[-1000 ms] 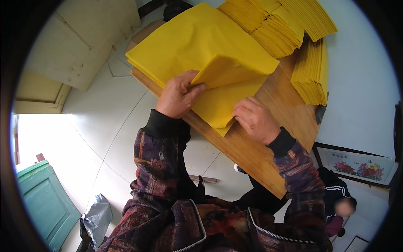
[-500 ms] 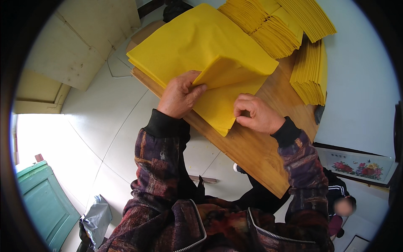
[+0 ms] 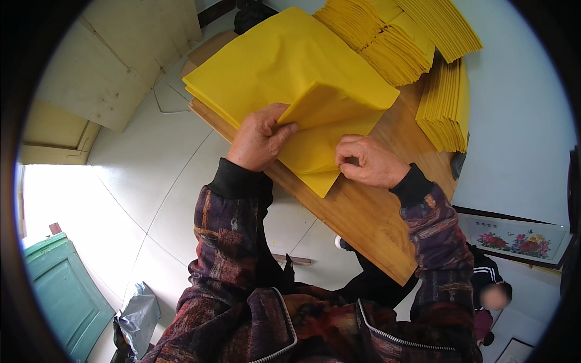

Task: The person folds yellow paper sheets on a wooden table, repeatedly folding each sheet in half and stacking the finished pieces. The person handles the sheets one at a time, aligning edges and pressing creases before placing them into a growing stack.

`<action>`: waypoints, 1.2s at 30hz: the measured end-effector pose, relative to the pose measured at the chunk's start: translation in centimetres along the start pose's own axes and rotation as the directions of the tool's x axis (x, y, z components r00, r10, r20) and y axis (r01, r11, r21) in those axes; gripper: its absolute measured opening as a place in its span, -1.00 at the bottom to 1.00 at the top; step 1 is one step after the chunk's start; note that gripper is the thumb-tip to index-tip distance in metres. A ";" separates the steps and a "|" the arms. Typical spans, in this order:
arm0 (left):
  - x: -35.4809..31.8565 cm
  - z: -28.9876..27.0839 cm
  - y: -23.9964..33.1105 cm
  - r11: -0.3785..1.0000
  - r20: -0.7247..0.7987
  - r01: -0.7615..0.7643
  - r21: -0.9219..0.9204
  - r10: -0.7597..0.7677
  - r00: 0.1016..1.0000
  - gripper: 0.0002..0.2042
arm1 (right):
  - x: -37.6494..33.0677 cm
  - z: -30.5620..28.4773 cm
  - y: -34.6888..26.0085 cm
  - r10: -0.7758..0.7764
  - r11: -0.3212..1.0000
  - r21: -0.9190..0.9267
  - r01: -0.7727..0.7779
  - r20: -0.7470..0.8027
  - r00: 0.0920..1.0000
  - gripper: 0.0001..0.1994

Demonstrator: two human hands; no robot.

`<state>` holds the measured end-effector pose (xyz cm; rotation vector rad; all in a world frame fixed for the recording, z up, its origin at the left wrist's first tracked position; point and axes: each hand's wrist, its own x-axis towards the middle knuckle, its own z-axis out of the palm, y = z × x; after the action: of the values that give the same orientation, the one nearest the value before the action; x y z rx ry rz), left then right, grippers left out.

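Observation:
A pile of large yellow sheets lies on the wooden table. My left hand is closed on the near edge of the upper yellow sheet, thumb on top, with that sheet's near part lifted and folded back. Closed in a pinch, my right hand holds the edge of the yellow sheet underneath, close to its near corner. That corner reaches toward the table's front edge. The fingertips hide exactly how much of the sheet is gripped.
Folded yellow stacks stand at the far right, with another stack beside the wall. A framed flower picture leans at the right, near another person. A silver bag and a green cabinet door are at lower left.
My right hand has shifted very slightly up and left, and the small turned-up bit at the sheet's near corner now lies flatter. My left hand keeps its hold.

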<state>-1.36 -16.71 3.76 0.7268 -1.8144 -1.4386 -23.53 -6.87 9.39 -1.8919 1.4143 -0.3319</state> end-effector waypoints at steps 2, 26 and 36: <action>0.0 0.0 0.0 1.000 -0.004 -0.003 -0.003 0.003 1.000 -0.78 | 0.0 0.0 0.0 0.014 1.000 -0.023 -0.014 0.015 1.000 -0.94; 0.0 0.0 0.0 0.999 -0.004 -0.030 0.045 0.030 1.000 -0.80 | 0.1 0.1 -0.5 0.027 1.000 -0.007 -0.027 -0.041 0.999 -0.91; -0.2 -0.2 0.1 0.976 0.075 0.000 -0.218 0.017 0.997 -0.64 | 2.4 -3.0 -4.9 -0.330 0.857 -0.509 0.078 -0.427 0.842 -0.95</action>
<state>-1.02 -16.64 3.86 0.5587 -1.6792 -1.6487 -20.93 -9.69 14.27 -2.5067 1.7437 -0.6798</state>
